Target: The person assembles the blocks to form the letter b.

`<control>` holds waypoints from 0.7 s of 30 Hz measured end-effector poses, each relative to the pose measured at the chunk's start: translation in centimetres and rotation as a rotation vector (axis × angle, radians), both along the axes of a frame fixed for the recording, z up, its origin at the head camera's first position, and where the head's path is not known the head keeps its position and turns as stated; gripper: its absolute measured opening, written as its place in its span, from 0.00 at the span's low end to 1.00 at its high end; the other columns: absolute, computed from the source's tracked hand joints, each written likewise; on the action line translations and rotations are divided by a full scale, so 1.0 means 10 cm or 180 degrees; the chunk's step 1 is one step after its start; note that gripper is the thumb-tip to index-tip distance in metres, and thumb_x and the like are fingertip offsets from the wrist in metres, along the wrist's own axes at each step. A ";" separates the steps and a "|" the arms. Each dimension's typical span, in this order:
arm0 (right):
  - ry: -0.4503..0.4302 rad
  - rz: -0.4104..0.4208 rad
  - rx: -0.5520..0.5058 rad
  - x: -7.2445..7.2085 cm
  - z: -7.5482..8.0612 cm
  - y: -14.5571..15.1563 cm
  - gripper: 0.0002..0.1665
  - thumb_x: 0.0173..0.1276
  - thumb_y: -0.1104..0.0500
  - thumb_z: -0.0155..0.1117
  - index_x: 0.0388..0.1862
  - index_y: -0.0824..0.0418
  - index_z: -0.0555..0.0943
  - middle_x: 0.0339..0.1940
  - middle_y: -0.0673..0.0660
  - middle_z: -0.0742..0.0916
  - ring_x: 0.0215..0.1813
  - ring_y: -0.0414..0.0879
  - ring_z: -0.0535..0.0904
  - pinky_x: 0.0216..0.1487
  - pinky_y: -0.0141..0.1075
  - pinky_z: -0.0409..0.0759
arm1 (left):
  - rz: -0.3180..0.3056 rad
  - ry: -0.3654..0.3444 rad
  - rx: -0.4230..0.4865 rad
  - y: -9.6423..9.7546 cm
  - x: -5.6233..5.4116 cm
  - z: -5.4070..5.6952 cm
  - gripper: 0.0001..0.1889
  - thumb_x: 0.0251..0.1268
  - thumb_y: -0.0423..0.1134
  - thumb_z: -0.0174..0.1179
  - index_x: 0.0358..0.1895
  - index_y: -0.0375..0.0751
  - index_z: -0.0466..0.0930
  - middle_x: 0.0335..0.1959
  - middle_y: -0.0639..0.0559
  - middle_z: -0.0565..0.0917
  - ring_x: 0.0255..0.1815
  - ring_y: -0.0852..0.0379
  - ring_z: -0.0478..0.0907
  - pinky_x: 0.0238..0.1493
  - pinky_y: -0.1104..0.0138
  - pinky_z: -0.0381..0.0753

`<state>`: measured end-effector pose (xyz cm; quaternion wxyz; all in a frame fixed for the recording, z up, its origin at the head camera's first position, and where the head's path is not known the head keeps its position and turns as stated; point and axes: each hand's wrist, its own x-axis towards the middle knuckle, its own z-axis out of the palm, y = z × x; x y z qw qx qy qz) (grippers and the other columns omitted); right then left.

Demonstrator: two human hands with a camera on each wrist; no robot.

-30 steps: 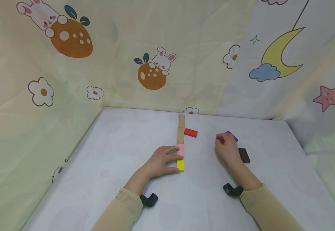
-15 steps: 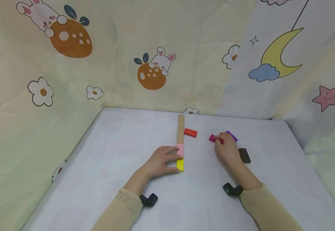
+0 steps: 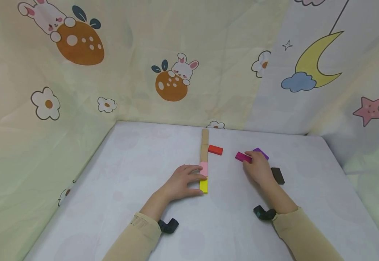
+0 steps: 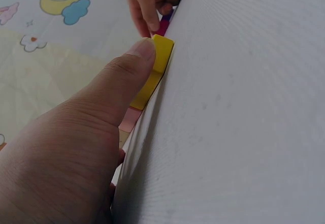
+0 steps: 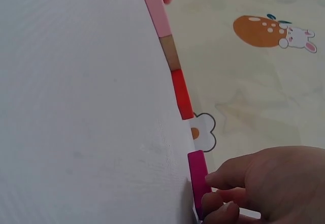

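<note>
My left hand [image 3: 182, 183] rests beside a line of flat blocks, its fingers spread and fairly straight. In the left wrist view the thumb tip touches the yellow block [image 4: 161, 51]. Other fingertips lie on the pink block [image 3: 204, 169] and where it meets the yellow. Two tan blocks [image 3: 204, 145] continue the line away from me. To the right, my right hand [image 3: 258, 168] pinches a magenta block [image 3: 242, 157] between thumb and fingers, low at the table. A purple block [image 3: 262, 153] lies just behind that hand, partly hidden.
A red block [image 3: 215, 149] lies slantwise, its left end right at the tan blocks. Beside the right wrist lies a dark brown block [image 3: 277, 175]. Printed cloth walls [image 3: 228, 72] rise along the back and sides of the white table [image 3: 137, 152].
More of the magenta block shows past my right fingertips, to their left, than a second ago, when they largely covered it. My left hand keeps its place on the line.
</note>
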<state>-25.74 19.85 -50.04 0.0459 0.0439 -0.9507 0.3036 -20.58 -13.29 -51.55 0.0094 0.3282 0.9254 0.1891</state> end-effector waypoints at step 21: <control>-0.0160 -0.0023 0.0044 -0.04 0.04 0.04 0.24 0.70 0.56 0.61 0.61 0.69 0.77 0.57 0.72 0.80 0.60 0.65 0.72 0.58 0.59 0.74 | 0.0007 -0.0040 0.0013 0.00 0.00 0.00 0.28 0.59 0.65 0.63 0.64 0.74 0.74 0.73 0.63 0.66 0.74 0.55 0.61 0.77 0.53 0.58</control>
